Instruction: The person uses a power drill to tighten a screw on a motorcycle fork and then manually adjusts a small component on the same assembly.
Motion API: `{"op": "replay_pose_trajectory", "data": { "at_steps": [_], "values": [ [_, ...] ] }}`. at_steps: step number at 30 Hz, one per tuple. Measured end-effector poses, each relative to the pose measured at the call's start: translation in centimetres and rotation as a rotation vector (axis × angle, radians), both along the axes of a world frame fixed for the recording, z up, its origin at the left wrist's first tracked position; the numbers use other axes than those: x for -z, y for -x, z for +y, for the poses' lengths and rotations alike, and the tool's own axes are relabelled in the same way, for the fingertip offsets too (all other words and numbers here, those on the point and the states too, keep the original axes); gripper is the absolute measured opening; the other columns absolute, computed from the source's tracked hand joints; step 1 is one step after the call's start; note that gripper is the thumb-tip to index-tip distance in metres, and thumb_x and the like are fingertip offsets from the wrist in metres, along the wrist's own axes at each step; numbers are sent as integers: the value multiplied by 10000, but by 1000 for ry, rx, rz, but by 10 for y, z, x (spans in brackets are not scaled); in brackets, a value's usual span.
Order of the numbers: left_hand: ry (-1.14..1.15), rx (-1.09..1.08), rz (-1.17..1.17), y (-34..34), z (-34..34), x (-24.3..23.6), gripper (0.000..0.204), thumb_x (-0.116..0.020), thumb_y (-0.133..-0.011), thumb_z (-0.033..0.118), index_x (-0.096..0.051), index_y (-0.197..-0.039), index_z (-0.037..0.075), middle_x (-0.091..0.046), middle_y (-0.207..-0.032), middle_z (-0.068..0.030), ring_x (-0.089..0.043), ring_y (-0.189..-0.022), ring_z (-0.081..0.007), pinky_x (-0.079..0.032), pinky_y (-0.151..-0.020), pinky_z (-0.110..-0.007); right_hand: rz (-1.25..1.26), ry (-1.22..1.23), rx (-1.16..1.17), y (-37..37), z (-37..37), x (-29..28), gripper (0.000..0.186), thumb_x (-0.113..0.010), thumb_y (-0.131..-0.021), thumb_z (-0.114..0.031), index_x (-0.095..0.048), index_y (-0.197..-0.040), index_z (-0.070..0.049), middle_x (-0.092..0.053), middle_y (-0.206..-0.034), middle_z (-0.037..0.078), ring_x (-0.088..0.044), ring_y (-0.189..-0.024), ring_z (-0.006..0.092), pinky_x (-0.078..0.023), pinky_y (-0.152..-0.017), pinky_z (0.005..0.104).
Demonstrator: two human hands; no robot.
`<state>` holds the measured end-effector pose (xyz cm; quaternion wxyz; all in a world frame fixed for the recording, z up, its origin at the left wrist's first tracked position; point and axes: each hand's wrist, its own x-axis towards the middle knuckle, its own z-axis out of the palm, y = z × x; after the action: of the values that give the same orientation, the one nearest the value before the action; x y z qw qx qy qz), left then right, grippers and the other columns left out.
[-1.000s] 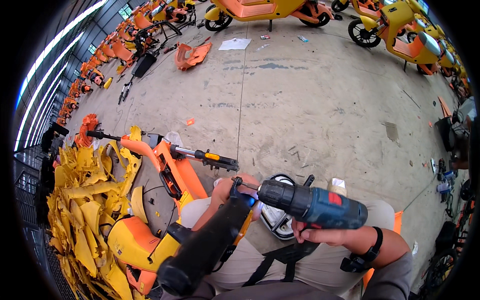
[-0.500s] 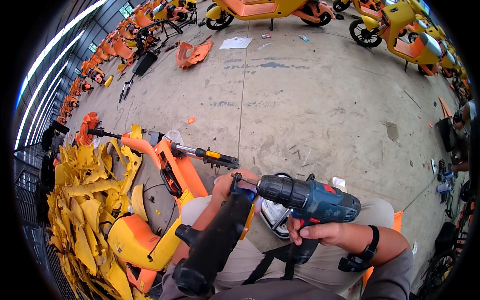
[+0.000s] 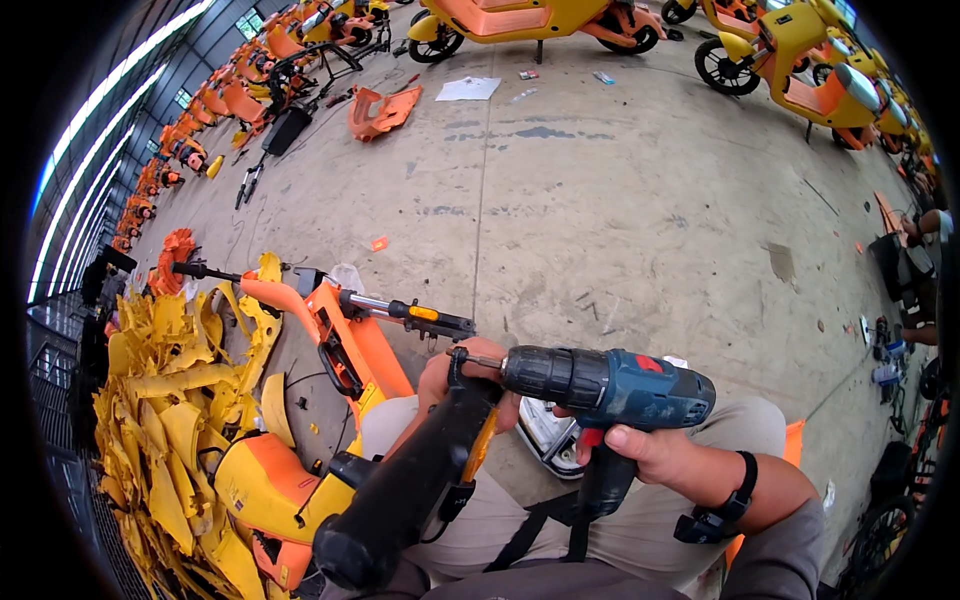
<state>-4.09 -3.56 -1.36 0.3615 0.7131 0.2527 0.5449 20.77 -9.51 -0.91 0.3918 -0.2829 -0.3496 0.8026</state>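
My right hand (image 3: 640, 452) grips the handle of a blue-and-black cordless drill (image 3: 650, 388), held level across my lap with its chuck to the left. The drill's thin bit reaches the upper end of a black tubular part (image 3: 410, 480) with an orange reflector (image 3: 480, 446) on its side. Behind that end, my left hand (image 3: 440, 375) is closed around the part, its fingers partly hidden. Whether the bit sits in a screw is too small to tell. Left of my knees lies an orange-and-yellow scooter body (image 3: 345, 350) with a fork leg (image 3: 405, 310) sticking out.
A heap of yellow plastic panels (image 3: 170, 400) lies on the left. A white-and-black part (image 3: 548, 440) rests on the floor between my legs. Orange-and-yellow scooters (image 3: 520, 20) stand ahead, near a loose orange panel (image 3: 385, 112). Another person's arm (image 3: 930, 225) shows at the right edge.
The black part's lower end has swung left and down toward me. The drill has moved slightly left with its bit at the part's upper end.
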Motion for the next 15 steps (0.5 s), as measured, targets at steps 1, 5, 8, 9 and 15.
{"op": "replay_pose_trajectory", "data": {
  "at_steps": [1,5,8,9,15],
  "values": [
    [43,-20,-41,-1,-2,0,237,-787,-815,166,-650,-945,23,-690,-835,-107,-665,-764,-218,-503,-702,-343,3,0,-3,1,0,-1,772,-796,-804,-419,-481,-1390,-28,-630,-1239,161,-672,-790,190,-562,-733,337],
    [-31,-111,95,1,1,1,278,-822,-706,20,-653,-925,37,-685,-849,-100,-669,-760,-207,-508,-686,-325,-63,-3,28,2,-3,-6,713,-794,-812,-399,-511,-1347,-23,-645,-1210,152,-670,-769,182,-560,-729,326],
    [-100,-122,126,2,3,4,355,-812,-609,-84,-650,-896,46,-681,-847,-92,-671,-753,-198,-512,-670,-309,-85,-16,37,3,-6,-8,687,-789,-820,-386,-517,-1337,-24,-646,-1211,150,-668,-760,181,-557,-721,320],
    [-102,-105,65,-7,7,7,355,-810,-613,-83,-648,-901,47,-679,-847,-90,-671,-753,-195,-514,-670,-308,-91,-10,65,-1,-6,-6,674,-785,-825,-381,-520,-1332,-25,-646,-1211,150,-667,-753,180,-556,-716,317],
    [84,-44,38,5,-4,3,260,-818,-757,103,-645,-937,32,-654,-820,-81,-657,-730,-172,-496,-631,-288,-84,-68,-125,-2,0,-29,695,-758,-861,-306,-449,-1418,-29,-604,-1296,154,-658,-904,179,-541,-809,330]
  ]
}}
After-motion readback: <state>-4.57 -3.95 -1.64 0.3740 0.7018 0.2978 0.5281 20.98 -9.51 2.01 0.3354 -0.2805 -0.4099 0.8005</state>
